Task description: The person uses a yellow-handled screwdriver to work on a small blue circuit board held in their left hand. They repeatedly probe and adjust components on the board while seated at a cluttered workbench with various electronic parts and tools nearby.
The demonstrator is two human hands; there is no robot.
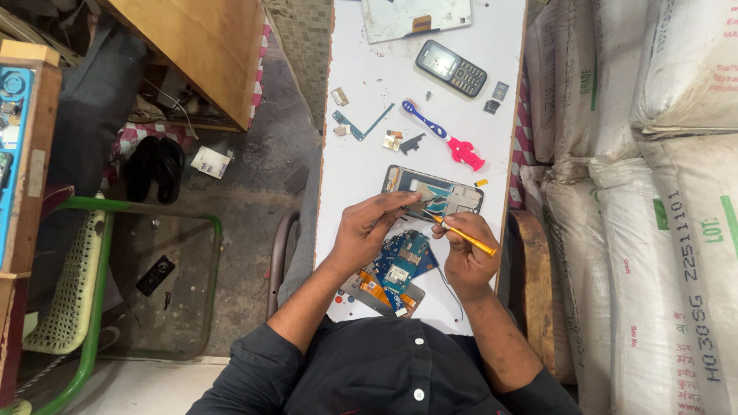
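The left hand (369, 230) pinches the phone frame (434, 192), lying crosswise; the right hand (465, 253) grips a yellow tool (465, 236), tip touching the frame's near edge.

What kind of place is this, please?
Probably a small phone repair bench. A keypad phone, an opened phone frame and blue circuit boards lie on the white table; the right hand holds a yellow-handled tool.

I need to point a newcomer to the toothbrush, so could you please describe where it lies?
Start at the long white table and find the black keypad phone near its far end. Just below it lies the toothbrush, slanted, the only thing there with a blue handle and a bright pink end.
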